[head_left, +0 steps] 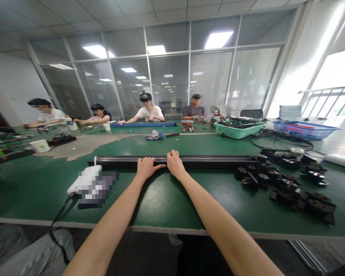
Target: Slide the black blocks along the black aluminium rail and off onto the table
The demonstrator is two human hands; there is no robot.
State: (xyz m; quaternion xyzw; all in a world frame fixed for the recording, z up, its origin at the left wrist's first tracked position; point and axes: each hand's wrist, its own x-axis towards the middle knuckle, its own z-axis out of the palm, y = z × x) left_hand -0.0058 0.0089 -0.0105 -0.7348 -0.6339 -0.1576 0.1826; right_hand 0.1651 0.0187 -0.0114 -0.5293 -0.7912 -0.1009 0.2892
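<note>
Black bar (212, 160) lies crosswise, clasped mid-length by left hand (147, 167) and right hand (175, 163) (nearly touching).

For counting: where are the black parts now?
In the head view, the parts lie at the right of the table, beside the right end of the bar.

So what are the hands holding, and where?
The left hand and right hand lie side by side on the bar, at its middle; whether they grip it is unclear.
</note>
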